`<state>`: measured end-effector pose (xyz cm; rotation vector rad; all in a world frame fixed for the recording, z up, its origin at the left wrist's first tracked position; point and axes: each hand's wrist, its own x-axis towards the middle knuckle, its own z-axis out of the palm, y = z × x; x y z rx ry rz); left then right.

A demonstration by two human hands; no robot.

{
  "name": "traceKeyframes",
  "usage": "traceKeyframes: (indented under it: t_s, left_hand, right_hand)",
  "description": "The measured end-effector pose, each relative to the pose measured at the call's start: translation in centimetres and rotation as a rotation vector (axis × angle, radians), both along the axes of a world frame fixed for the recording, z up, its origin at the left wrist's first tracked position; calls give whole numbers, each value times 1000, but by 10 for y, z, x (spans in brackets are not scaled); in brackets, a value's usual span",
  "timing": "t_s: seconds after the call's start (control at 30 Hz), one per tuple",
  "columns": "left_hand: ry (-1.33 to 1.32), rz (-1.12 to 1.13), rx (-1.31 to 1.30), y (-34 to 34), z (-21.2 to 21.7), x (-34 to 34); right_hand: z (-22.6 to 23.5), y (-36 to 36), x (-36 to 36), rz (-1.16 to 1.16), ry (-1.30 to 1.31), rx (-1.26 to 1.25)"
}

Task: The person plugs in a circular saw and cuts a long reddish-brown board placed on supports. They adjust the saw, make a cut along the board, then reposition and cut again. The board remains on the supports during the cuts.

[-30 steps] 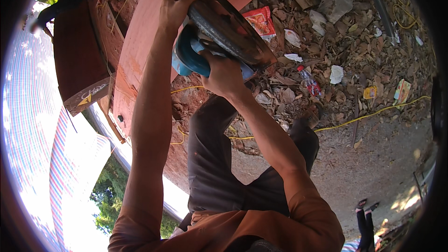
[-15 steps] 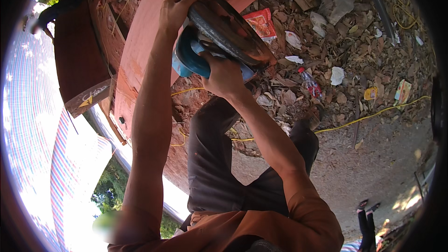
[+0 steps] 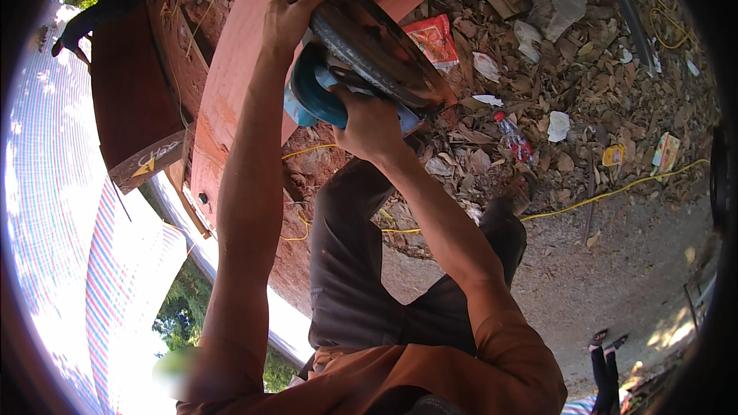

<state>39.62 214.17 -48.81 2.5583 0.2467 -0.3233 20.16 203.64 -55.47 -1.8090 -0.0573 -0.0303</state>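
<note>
A worn power tool that looks like a circular saw, with a dark rounded guard and a teal body, rests tilted on a reddish-brown board. My left hand is closed on the saw's front end, at the top of the guard. Behind the guard, my right hand wraps round the rear handle beside the teal housing. The blade and the saw's underside are hidden. From the front of the saw a thin pale line runs up along the board.
Dry leaves and litter cover the ground at right, with a red packet and plastic bottle. A yellow cord crosses the ground past my legs. Another board stands at left. People are at far left and lower right.
My hands and the saw hold nearly the same place. The view has shifted very slightly, and the person at far left has moved a little.
</note>
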Motion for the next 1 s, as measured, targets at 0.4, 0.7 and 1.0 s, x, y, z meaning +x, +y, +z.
traceKeyframes:
  t_s: [0.4, 0.7, 1.0]
  left_hand:
    - [-17, -18, 48, -2, 4, 2]
    - [-9, -2, 46, 4, 2, 7]
    - [-27, -10, 13, 2, 5, 7]
  right_hand:
    - [2, -1, 4, 3, -5, -13]
    - [0, 4, 6, 0, 0, 11]
    - [-1, 7, 9, -1, -11, 8]
